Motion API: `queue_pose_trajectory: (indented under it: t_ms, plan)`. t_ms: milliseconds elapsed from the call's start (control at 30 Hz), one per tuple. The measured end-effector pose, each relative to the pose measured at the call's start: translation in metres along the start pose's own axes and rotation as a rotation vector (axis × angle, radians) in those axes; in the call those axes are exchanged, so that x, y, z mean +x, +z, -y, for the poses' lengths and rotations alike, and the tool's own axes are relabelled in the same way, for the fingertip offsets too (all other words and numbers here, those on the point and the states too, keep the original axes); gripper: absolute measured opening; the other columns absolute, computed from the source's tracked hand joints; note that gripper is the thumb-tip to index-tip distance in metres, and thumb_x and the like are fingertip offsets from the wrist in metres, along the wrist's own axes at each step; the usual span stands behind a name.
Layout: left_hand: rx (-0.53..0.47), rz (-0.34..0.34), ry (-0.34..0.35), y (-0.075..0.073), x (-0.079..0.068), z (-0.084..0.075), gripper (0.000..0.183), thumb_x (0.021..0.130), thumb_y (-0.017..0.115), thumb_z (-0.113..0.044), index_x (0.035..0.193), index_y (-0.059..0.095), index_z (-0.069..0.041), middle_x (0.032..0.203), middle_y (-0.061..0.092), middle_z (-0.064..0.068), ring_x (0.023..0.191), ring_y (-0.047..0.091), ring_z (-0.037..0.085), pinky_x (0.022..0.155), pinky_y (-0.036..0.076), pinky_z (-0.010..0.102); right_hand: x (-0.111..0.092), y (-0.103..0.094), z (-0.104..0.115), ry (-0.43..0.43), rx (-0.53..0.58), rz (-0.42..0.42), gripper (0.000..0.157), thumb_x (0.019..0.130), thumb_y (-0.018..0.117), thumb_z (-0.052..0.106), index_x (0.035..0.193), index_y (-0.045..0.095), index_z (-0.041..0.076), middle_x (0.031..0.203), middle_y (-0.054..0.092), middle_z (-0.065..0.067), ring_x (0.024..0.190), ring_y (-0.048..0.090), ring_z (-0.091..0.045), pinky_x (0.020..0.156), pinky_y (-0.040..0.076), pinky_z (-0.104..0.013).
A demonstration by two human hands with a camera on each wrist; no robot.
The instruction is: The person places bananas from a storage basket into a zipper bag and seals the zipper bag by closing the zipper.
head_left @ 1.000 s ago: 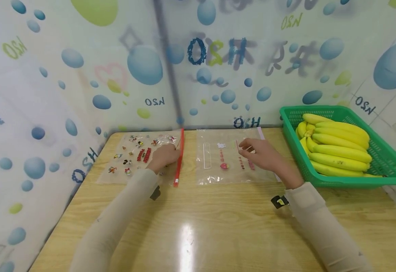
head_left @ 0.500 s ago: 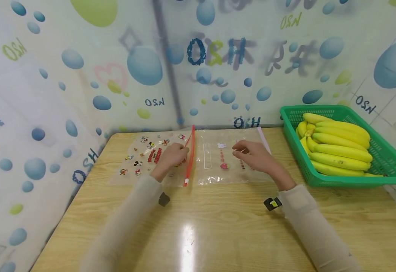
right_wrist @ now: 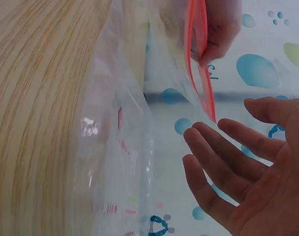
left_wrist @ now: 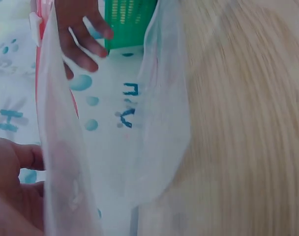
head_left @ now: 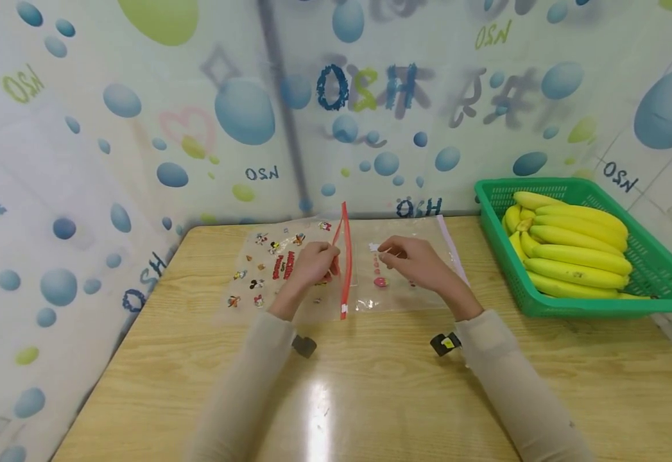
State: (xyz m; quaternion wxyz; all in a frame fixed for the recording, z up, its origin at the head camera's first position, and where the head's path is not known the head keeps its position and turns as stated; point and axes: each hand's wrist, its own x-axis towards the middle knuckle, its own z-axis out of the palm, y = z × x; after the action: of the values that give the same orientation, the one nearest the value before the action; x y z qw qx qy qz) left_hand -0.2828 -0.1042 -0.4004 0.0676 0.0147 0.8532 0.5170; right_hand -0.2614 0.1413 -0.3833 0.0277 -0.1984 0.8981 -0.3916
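My left hand (head_left: 314, 263) pinches the upper layer of a clear zip bag (head_left: 266, 256) beside its red zip strip (head_left: 348, 256). Cartoon figures and red lettering are printed on this bag. The strip's edges stand apart in the right wrist view, with the left hand (right_wrist: 223, 29) at them. My right hand (head_left: 419, 260) hovers with loosely bent fingers over a second clear bag (head_left: 379, 300), which has a pale purple strip and pink prints. Nothing is held in that right hand (right_wrist: 260, 172). Part of the second bag lies hidden behind the red strip.
At the right of the wooden table (head_left: 382, 378) stands a green basket (head_left: 578, 311) holding several yellow bananas (head_left: 578, 253). A wall sheet with blue and green dots (head_left: 243, 112) rises behind the table.
My left hand has drawn the red-strip bag to the right, its zip edge lifting and now overlapping the second bag. My right hand has moved left toward it.
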Motion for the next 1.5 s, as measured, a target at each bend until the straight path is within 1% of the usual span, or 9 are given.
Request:
queue_pose_trajectory:
  t_ms: [167,233,333,533,867,1133,1233,1367,1500]
  plan:
    - [-0.001,0.005,0.016,0.013,-0.004,-0.011,0.034,0.103,0.051,-0.029,0.084,0.066,-0.005,0.067,0.062,0.001,0.053,0.054,0.013,0.052,0.046,0.024,0.008,0.008,0.006,0.010,0.054,-0.016,0.037,0.105,0.059,0.030,0.129,0.064,0.003,0.108,0.076,-0.019,0.098,0.072,-0.037,0.073,0.056,-0.041]
    - [0.016,0.003,0.025,0.017,-0.005,-0.013,0.034,0.103,0.052,-0.029,0.084,0.067,-0.005,0.067,0.063,0.002,0.053,0.054,0.013,0.052,0.046,0.024,0.011,0.013,0.007,0.032,0.054,-0.020,0.041,0.105,0.058,0.032,0.133,0.061,0.003,0.108,0.076,-0.019,0.099,0.073,-0.035,0.093,0.054,-0.050]
    - [0.039,0.007,0.037,0.021,-0.007,-0.016,0.034,0.103,0.052,-0.029,0.089,0.069,-0.003,0.066,0.063,0.002,0.053,0.055,0.013,0.052,0.046,0.024,0.014,0.021,0.008,0.073,0.071,-0.010,0.045,0.105,0.058,0.033,0.139,0.055,0.003,0.109,0.077,-0.018,0.097,0.075,-0.032,0.099,0.052,-0.054]
    - [0.045,0.028,0.081,0.023,-0.015,-0.022,0.032,0.103,0.053,-0.028,0.084,0.068,-0.006,0.066,0.065,0.002,0.052,0.057,0.014,0.052,0.048,0.025,0.014,0.029,0.010,0.093,0.155,0.023,0.049,0.104,0.057,0.032,0.145,0.048,0.005,0.108,0.077,-0.016,0.090,0.076,-0.031,0.074,0.061,-0.036]
    - [0.090,0.055,0.156,0.020,-0.025,-0.030,0.032,0.103,0.052,-0.029,0.081,0.065,-0.010,0.072,0.069,0.003,0.053,0.060,0.017,0.050,0.046,0.026,0.016,0.037,0.009,0.107,0.235,-0.035,0.048,0.102,0.061,0.019,0.145,0.045,0.005,0.102,0.077,-0.017,0.076,0.072,-0.026,0.069,0.062,-0.039]
    - [0.156,0.040,0.159,0.013,-0.025,-0.033,0.029,0.102,0.055,-0.030,0.082,0.067,-0.013,0.074,0.070,0.002,0.056,0.062,0.017,0.052,0.043,0.027,0.020,0.038,0.007,0.137,0.339,-0.136,0.065,0.098,0.062,0.002,0.151,0.024,0.006,0.100,0.076,-0.023,0.069,0.073,-0.020,0.059,0.059,-0.028]
    - [0.179,0.023,0.176,0.010,-0.026,-0.035,0.029,0.101,0.055,-0.030,0.082,0.068,-0.013,0.073,0.070,0.002,0.057,0.064,0.018,0.050,0.041,0.026,0.020,0.037,0.006,0.111,0.358,-0.160,0.046,0.098,0.061,-0.002,0.134,0.033,0.004,0.102,0.074,-0.026,0.070,0.074,-0.025,0.059,0.060,-0.030]
    - [0.196,0.019,0.184,0.009,-0.026,-0.036,0.029,0.101,0.054,-0.030,0.082,0.068,-0.013,0.072,0.071,0.002,0.060,0.068,0.025,0.047,0.043,0.026,0.019,0.036,0.006,0.042,0.234,-0.162,0.013,0.097,0.057,-0.004,0.109,0.056,0.000,0.100,0.073,-0.023,0.069,0.069,-0.021,0.058,0.055,-0.027]
    - [0.204,0.016,0.187,0.007,-0.028,-0.037,0.028,0.100,0.054,-0.028,0.082,0.068,-0.013,0.071,0.071,0.001,0.061,0.069,0.027,0.046,0.046,0.027,0.017,0.037,0.004,0.018,0.092,-0.151,0.023,0.092,0.056,-0.002,0.097,0.077,0.004,0.075,0.065,-0.013,0.055,0.050,-0.016,0.049,0.037,-0.024]
